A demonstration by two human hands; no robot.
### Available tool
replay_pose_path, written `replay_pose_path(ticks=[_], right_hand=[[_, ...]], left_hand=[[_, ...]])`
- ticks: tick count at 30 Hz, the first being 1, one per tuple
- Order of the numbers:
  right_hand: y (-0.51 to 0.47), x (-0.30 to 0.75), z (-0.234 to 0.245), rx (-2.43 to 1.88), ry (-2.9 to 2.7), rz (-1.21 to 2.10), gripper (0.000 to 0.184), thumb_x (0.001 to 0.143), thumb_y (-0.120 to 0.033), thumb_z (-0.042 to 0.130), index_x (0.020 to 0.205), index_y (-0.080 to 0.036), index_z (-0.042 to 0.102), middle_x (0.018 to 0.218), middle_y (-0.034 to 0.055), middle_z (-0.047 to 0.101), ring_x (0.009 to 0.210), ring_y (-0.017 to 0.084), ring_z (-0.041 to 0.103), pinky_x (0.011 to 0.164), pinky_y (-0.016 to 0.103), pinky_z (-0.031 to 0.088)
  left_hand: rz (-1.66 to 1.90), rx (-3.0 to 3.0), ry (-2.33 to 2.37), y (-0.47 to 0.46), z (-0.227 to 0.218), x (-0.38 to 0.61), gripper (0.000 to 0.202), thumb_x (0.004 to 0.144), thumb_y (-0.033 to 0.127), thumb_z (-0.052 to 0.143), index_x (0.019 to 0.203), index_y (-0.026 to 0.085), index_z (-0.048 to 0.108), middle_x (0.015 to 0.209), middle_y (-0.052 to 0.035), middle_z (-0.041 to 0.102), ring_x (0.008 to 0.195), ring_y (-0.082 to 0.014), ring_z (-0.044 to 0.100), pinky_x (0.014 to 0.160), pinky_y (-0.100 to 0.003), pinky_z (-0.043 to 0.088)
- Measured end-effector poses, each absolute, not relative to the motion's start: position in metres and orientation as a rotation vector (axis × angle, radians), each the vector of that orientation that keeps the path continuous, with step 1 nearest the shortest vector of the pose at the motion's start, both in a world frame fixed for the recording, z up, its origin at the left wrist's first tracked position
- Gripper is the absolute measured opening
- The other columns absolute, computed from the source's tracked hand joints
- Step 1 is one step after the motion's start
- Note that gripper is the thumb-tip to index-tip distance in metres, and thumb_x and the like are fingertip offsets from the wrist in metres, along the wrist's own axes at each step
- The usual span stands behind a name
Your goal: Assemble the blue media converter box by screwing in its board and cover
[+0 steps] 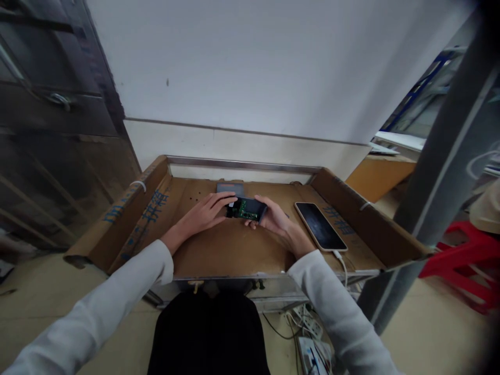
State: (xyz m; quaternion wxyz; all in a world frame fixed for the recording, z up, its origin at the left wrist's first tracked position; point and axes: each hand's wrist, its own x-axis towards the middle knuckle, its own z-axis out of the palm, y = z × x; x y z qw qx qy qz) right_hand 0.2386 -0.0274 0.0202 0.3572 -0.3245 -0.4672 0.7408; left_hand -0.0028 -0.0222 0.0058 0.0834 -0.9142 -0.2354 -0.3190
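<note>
A small dark electronic device with an exposed green circuit board (249, 209) is held above the middle of the cardboard. My right hand (273, 214) grips its right end, thumb along the top edge and fingers curled underneath. At its left end, my left hand (209, 211) closes in with the fingers over the upper edge and the thumb lower down. Black parts of the device show beside the left fingertips; finer details are too small to make out. Behind the hands lies a flat grey piece (229, 188), partly covered by the left fingers.
The cardboard-lined bench (219, 255) has raised cardboard sides left and right. A phone (321, 226) lies at right, with a white cable (342, 266) running over the front edge. Power strips (312, 323) and wires sit below. A metal post (437, 172) and red stool (461, 260) stand at right.
</note>
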Motion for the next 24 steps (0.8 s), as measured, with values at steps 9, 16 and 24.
replay_pose_path(ticks=[9,16,24], right_hand=[[-0.031,0.240,0.025,-0.728,-1.237,2.041,0.042,0.086,-0.050,0.039,0.097,-0.013,0.057,0.065,0.0084,0.068,0.052,0.018,0.064,0.040,0.024,0.043],[-0.032,0.242,0.030,-0.692,-1.192,2.055,0.044,0.087,-0.050,0.033,0.096,-0.013,0.055,0.065,0.0087,0.068,0.049,0.020,0.064,0.036,0.024,0.040],[-0.031,0.245,0.030,-0.633,-1.175,2.098,0.045,0.086,-0.052,0.033,0.100,-0.013,0.052,0.064,0.0088,0.068,0.048,0.022,0.065,0.034,0.024,0.038]], left_hand=[[-1.210,-2.854,-0.722,-0.029,0.012,-0.001,0.074,0.085,0.034,0.060,0.146,0.024,0.020,0.143,-0.0142,0.039,0.131,-0.0280,0.039,0.107,-0.048,0.038],[-1.422,-2.644,-1.010,-0.015,0.016,-0.006,0.051,0.089,0.021,0.042,0.139,0.020,0.036,0.141,-0.0131,0.041,0.128,-0.0260,0.042,0.107,-0.046,0.035],[-0.731,-2.697,-1.311,0.031,-0.001,0.015,0.050,0.086,0.034,0.051,0.134,0.021,0.047,0.145,-0.0126,0.041,0.133,-0.0289,0.037,0.109,-0.047,0.030]])
